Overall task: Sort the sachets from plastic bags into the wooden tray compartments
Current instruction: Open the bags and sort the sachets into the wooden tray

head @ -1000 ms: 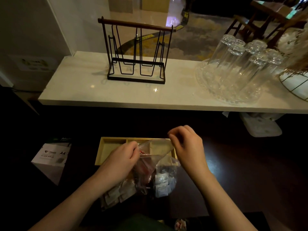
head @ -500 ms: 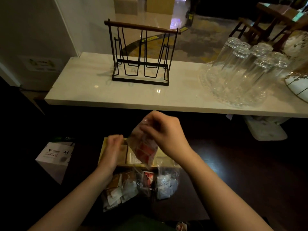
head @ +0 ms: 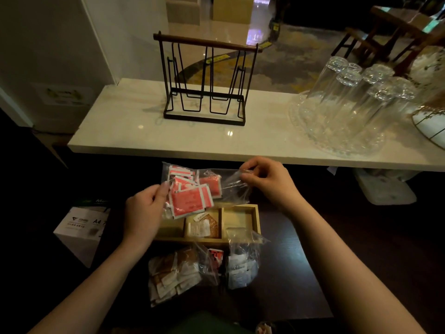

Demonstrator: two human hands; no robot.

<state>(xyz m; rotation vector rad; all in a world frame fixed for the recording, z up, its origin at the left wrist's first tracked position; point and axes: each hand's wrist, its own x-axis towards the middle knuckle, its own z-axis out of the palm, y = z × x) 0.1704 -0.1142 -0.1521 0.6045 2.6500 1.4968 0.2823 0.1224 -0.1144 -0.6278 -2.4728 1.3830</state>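
Observation:
A clear plastic bag of red sachets (head: 192, 189) hangs stretched sideways above the wooden tray (head: 255, 221). My left hand (head: 144, 213) pinches its left end and my right hand (head: 267, 182) grips its crumpled right end. The tray has three compartments; the middle one holds a few brown and white sachets (head: 203, 225), the right one looks bare, and the left one is partly hidden by my left hand. In front of the tray lie a bag of brown and white sachets (head: 175, 273) and a bag of white sachets (head: 240, 268), with a red sachet (head: 216, 257) between them.
The dark table (head: 301, 273) ends at a white marble counter (head: 265, 141) carrying a black wire rack (head: 204, 80), upturned glasses on a glass tray (head: 349, 104) and a white wire-rimmed object (head: 431, 121). A white A4 paper box (head: 81, 227) stands at the left.
The bag of red sachets was lifted off the pile by my right hand, then turned sideways over the tray. My left hand left the tray edge and took hold of the bag's left end.

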